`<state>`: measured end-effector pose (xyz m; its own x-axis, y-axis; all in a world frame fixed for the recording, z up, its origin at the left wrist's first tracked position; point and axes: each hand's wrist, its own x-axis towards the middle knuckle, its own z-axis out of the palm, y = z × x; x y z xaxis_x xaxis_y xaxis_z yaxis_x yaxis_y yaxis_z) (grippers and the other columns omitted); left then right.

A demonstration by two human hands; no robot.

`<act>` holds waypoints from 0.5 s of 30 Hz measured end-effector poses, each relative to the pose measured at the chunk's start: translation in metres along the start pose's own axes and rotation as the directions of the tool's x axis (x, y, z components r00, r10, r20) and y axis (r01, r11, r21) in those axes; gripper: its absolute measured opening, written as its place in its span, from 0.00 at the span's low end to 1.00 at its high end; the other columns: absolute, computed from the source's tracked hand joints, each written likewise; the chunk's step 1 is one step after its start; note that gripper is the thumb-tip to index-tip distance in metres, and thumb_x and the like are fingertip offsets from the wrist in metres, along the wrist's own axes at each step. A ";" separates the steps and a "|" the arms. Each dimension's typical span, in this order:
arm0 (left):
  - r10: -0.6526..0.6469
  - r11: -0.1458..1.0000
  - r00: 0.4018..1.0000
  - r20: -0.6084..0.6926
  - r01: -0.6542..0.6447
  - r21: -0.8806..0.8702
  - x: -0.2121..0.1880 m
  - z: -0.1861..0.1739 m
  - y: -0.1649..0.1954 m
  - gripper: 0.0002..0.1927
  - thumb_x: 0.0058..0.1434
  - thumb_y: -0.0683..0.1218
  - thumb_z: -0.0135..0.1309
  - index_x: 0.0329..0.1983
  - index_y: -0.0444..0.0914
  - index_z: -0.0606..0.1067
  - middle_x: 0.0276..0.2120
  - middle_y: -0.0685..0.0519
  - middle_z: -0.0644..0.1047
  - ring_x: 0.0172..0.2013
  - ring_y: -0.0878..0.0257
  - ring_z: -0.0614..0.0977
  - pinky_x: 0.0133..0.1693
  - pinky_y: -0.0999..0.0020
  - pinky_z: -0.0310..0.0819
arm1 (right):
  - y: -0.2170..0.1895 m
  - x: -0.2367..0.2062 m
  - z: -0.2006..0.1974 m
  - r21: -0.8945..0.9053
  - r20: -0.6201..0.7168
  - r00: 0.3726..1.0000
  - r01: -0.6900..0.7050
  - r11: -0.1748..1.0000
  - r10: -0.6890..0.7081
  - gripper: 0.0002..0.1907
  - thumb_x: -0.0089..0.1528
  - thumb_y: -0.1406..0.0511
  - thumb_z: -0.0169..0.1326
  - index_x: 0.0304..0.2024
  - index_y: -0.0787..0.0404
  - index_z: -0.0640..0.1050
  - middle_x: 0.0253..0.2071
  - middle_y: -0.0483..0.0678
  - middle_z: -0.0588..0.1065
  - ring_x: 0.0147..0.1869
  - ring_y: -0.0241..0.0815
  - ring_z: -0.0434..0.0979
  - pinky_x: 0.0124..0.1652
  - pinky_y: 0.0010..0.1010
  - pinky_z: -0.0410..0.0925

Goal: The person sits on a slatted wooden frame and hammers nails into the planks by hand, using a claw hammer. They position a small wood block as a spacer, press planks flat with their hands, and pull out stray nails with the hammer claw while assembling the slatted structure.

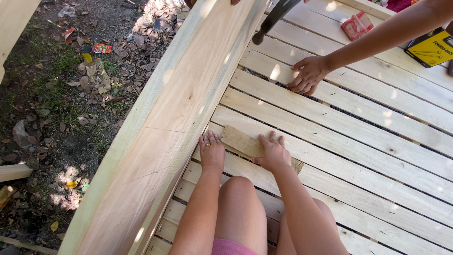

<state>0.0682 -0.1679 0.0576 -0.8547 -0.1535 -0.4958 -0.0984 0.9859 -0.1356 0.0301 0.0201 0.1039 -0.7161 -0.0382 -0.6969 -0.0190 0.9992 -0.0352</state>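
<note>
My left hand (pixel 211 150) lies flat on a pale wooden slat (pixel 377 156) of the slatted platform, fingers together, right beside the tall side board (pixel 174 118). My right hand (pixel 273 152) presses down on a small flat wood offcut (pixel 240 140) that rests across the slats between my two hands. My bare knees show just below. Another person's hand (pixel 309 74) reaches in from the upper right and touches a slat farther up, fingers curled at a gap.
A dark hammer handle (pixel 274 19) hangs at the top centre. A red packet (pixel 357 24) and a yellow-black box (pixel 432 47) lie on the slats at the top right. Bare ground with leaves and litter (pixel 71 94) lies left of the side board.
</note>
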 end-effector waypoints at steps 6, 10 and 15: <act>-0.005 1.000 1.000 -0.001 0.005 -0.026 -0.001 0.001 0.000 0.29 0.71 0.41 0.36 0.76 0.35 0.54 0.76 0.44 0.52 0.72 0.51 0.59 0.72 0.51 0.37 | 0.000 0.000 0.001 0.007 -0.011 1.000 0.006 1.000 -0.006 0.55 0.51 0.44 0.69 0.75 0.35 0.55 0.80 0.46 0.45 0.82 0.57 0.43 0.67 0.46 0.63; -0.003 1.000 1.000 0.008 0.003 -0.011 0.000 0.002 0.000 0.29 0.71 0.41 0.36 0.76 0.35 0.54 0.76 0.44 0.51 0.73 0.51 0.58 0.72 0.51 0.36 | 0.001 0.002 0.003 0.011 -0.022 1.000 0.009 1.000 -0.008 0.55 0.50 0.44 0.70 0.74 0.35 0.56 0.80 0.47 0.45 0.82 0.57 0.45 0.66 0.45 0.64; -0.006 0.998 1.000 -0.001 0.005 -0.065 0.001 0.004 -0.002 0.29 0.71 0.41 0.36 0.76 0.35 0.54 0.76 0.45 0.51 0.73 0.50 0.58 0.71 0.50 0.39 | 0.001 0.004 0.005 0.010 -0.027 1.000 0.008 1.000 -0.008 0.55 0.49 0.43 0.70 0.74 0.34 0.57 0.80 0.47 0.45 0.82 0.57 0.45 0.66 0.46 0.64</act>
<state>0.0700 -0.1700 0.0541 -0.8548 -0.1589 -0.4940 -0.1359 0.9873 -0.0823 0.0308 0.0206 0.0977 -0.7344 -0.0459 -0.6771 -0.0181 0.9987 -0.0481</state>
